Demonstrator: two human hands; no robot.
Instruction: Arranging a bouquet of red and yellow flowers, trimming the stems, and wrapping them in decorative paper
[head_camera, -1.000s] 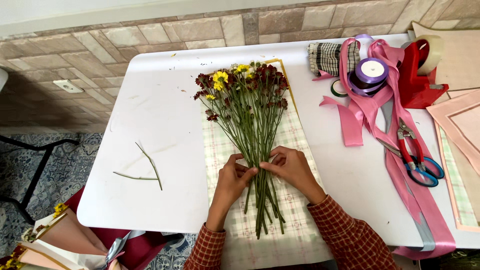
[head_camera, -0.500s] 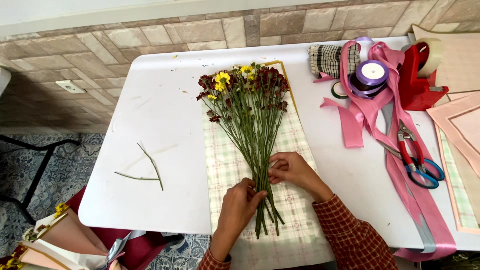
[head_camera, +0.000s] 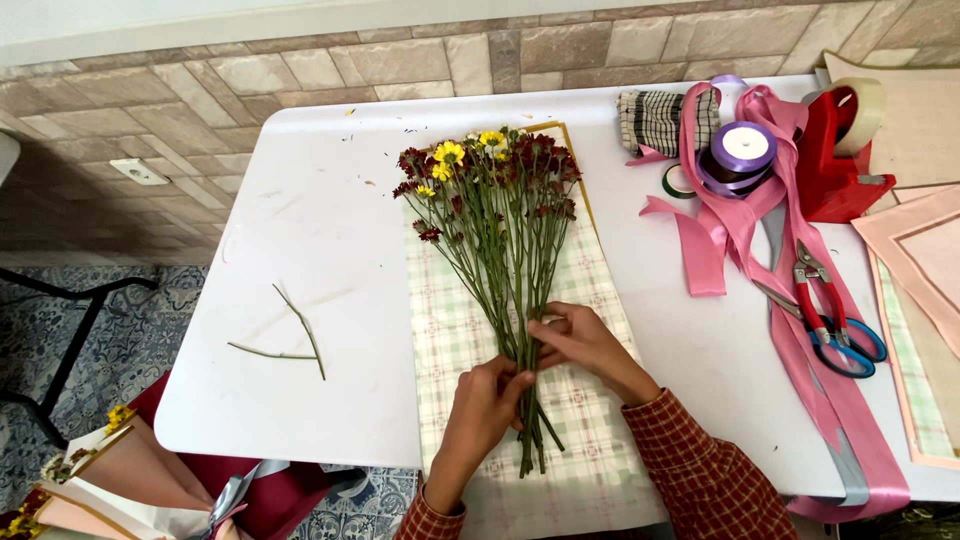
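Note:
A bunch of dark red and yellow flowers (head_camera: 490, 170) on long green stems (head_camera: 505, 290) lies on a checked green-and-white wrapping sheet (head_camera: 590, 280) on the white table (head_camera: 320, 230). My right hand (head_camera: 575, 340) grips the stems where they gather. My left hand (head_camera: 485, 400) pinches the same stems just below it, fingertips touching the bundle. The stem ends stick out below both hands.
Two cut stem pieces (head_camera: 290, 335) lie on the table's left. At the right are pink ribbons (head_camera: 740, 225), a purple ribbon spool (head_camera: 742, 148), a red tape dispenser (head_camera: 835, 165), red pruners (head_camera: 812, 290), blue-handled scissors (head_camera: 845, 350) and pink paper sheets (head_camera: 925, 250).
My left hand dropped from the stems toward the table's near edge, then came back up to pinch the bundle below my right hand, which stayed on the stems.

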